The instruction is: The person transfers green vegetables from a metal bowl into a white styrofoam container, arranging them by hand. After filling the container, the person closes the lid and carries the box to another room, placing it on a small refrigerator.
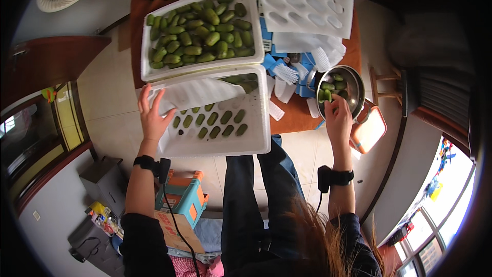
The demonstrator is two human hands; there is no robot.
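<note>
My left hand (155, 118) is spread at the left side of the near white foam box (215, 147), its fingers beside a folded-back white foam sheet (197, 92). Under that sheet, green oblong fruits (212, 119) lie in rows in the oval holes of a white insert; some holes hold none. At the right, my right hand (339, 118) reaches over the near rim of a steel pot (361, 84), with its fingertips closed on a green oblong fruit (328, 95). Several more such fruits are in the pot.
A second foam box (260, 46) heaped with green fruits stands behind the first. White sheets with oval holes (307, 0) and white foam nets (286, 73) lie on the brown-covered table (294, 118). An orange-rimmed container (369, 129) is right of the pot.
</note>
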